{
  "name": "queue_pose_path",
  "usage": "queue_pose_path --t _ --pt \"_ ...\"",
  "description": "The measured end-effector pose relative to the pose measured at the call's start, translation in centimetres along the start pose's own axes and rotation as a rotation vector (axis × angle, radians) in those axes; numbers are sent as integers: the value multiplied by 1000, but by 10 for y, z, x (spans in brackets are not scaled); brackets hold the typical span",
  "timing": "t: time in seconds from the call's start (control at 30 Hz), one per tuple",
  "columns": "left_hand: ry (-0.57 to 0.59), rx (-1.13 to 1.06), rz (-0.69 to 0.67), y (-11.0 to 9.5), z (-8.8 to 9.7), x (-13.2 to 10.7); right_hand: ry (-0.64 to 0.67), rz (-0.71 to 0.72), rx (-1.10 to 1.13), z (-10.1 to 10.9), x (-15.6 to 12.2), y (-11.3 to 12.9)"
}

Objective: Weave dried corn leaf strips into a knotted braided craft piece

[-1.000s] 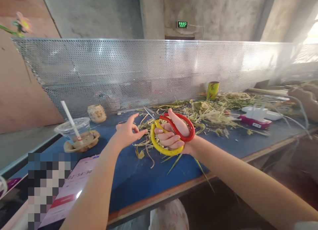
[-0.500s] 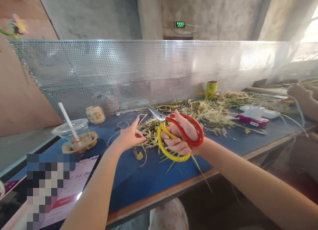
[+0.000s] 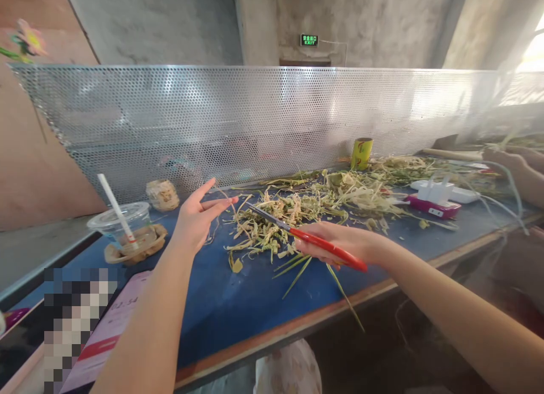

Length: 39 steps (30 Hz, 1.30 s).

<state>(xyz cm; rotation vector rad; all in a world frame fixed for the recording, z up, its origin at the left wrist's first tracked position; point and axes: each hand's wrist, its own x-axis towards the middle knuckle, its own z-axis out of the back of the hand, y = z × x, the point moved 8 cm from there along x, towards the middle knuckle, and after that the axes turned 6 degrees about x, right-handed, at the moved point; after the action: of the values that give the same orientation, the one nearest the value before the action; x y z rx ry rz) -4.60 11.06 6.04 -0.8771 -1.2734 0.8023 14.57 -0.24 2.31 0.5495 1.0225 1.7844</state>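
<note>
My right hand point(image 3: 329, 241) grips a pair of scissors point(image 3: 327, 246) with red and yellow handles; only the red loop shows now, seen edge-on. The metal blades point left and look closed, their tips close to my left fingertips. My left hand point(image 3: 195, 221) is raised at the left of the pile, thumb and a finger pinched together, another finger stretched up. A thin dry plant strand point(image 3: 221, 204) runs by the pinch and seems held in it, though the grip is small and blurred. Beneath the blades spreads a heap of dried plant trimmings point(image 3: 276, 218) on the blue tabletop point(image 3: 229, 314).
At left stand a plastic cup with a straw point(image 3: 127, 224) in a cardboard holder, a wrapped bundle point(image 3: 162, 195) and a phone point(image 3: 114, 320). A yellow tube point(image 3: 361, 154), a purple-white charger point(image 3: 433, 204) and cables lie right. A perforated metal screen point(image 3: 255, 122) borders the back. Another person's hands point(image 3: 510, 161) work far right.
My left hand has moved left and up, its fingers drawing into a pinch. My right hand has turned the scissors edge-on and lowered them, with the blades nearer the left fingertips.
</note>
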Motion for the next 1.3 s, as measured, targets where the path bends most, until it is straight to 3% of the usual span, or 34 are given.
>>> queue_pose_path --t 0.1,0.2,0.43,0.7,1.07,1.3 --pt "27 -63 -20 -1 -1 1 -24 84 -194 5 2 2" --pt "122 -90 23 0 -9 -2 -15 83 -233 6 7 -4" --pt "277 -89 122 -2 -22 -11 28 74 -219 0 13 -5" --pt "377 -262 241 2 -30 -15 60 132 -170 -6 14 2" --pt "561 -256 287 12 -38 -21 80 175 -138 -11 13 16" --pt "551 -205 274 9 -40 -22 80 172 -122 -12 18 15"
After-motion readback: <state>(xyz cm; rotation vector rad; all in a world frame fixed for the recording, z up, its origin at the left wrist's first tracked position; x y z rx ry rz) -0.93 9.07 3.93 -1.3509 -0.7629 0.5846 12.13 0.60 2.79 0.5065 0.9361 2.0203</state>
